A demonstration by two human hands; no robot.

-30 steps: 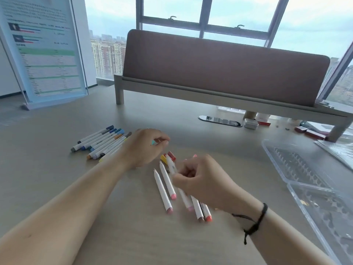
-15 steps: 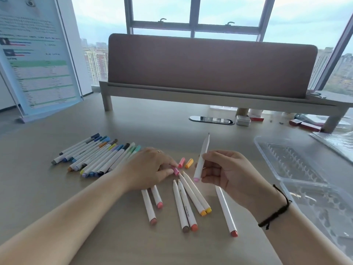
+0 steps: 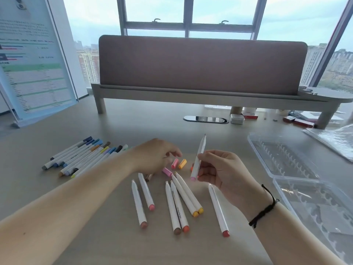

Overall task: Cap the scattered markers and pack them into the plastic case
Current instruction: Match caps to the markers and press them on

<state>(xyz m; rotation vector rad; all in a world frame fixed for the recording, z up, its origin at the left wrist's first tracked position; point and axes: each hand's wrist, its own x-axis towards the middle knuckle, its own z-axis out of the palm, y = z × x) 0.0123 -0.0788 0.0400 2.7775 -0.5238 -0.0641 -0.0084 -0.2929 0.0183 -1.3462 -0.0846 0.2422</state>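
Note:
My right hand [image 3: 219,173] grips an uncapped white marker [image 3: 199,155] upright, its tip pointing up and its pink end down. My left hand [image 3: 156,156] hovers with loosely curled fingers just above several loose caps: a pink cap [image 3: 174,163], an orange cap [image 3: 182,163] and another pink cap [image 3: 167,171]. Whether it holds anything I cannot tell. Several uncapped white markers [image 3: 177,203] lie on the desk in front of me. A row of capped markers [image 3: 82,157] lies to the left. The clear plastic case [image 3: 298,176] lies open at the right.
A raised shelf with a brown divider panel [image 3: 200,64] spans the back of the desk. A leaning printed board [image 3: 32,60] stands at the far left. Small boxes [image 3: 236,118] and a plastic sheet [image 3: 336,138] lie at the back right.
My right hand lifted one marker off the desk and turned it upright. My left hand moved from the capped row to the loose caps. The camera view shifted.

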